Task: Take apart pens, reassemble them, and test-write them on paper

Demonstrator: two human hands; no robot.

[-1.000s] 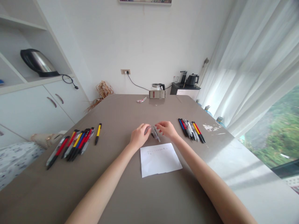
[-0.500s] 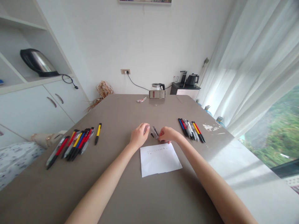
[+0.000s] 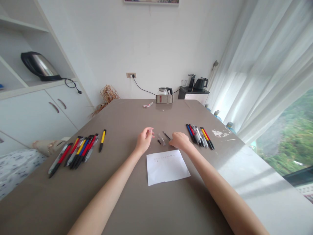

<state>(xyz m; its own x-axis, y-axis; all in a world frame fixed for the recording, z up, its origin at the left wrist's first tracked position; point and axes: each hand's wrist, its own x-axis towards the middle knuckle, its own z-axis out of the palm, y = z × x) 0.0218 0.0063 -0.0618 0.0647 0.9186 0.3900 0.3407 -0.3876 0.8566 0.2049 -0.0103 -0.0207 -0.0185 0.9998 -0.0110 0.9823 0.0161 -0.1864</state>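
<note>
My left hand is closed around a small clear plastic pen part, mostly hidden by the fingers. My right hand has its fingers curled down at the near end of a thin dark pen refill. Between the hands a clear pen barrel lies on the table, with a short black pen piece beside it. Just below the hands rests a white sheet of paper with faint writing near its top edge.
A row of pens lies to the right; a larger group of pens lies left, with a yellow-and-black pen apart from it. At the table's far edge stands a glass pot. A crumpled wrapper sits nearby.
My right hand has moved right, off the clear barrel, and the dark refill has shifted right with it. The left hand has shifted slightly left and turned, showing the clear part.
</note>
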